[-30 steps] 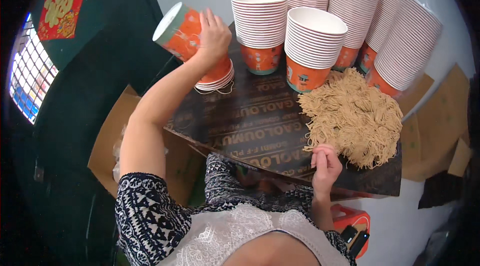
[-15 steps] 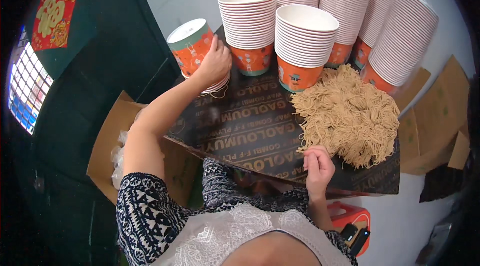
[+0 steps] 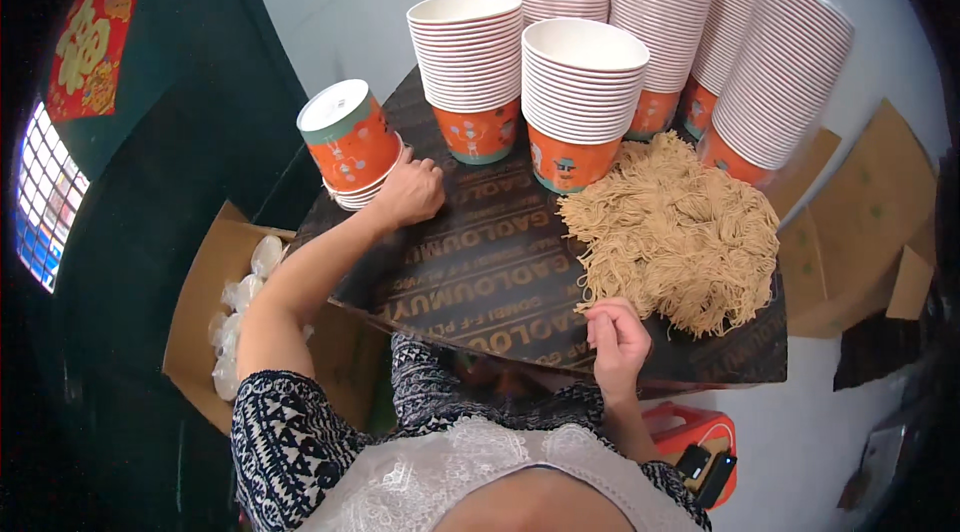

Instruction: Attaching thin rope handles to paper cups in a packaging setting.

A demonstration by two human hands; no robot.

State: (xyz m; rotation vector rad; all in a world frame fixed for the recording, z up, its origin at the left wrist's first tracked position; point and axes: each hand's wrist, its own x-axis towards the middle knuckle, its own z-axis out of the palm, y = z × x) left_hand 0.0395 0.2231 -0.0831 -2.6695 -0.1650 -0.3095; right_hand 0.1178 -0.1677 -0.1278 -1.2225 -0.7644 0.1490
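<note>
Head view: the left hand [image 3: 411,192], its grip unclear, touches upturned paper cups [image 3: 350,154] at left, where light pressure should avoid dents, as the right hand [image 3: 620,340] pinches tan yarn [image 3: 682,242] at near right.

Workroom corner (seemingly makeshift) | paper-cup stacks [image 3: 465,82] | cardboard box [image 3: 195,332]

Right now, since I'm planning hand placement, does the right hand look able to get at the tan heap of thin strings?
Likely yes: the right hand is by the near left edge of the tan heap, nothing visible blocking. The nearest upright orange paper-cup stack stands beyond.
</note>
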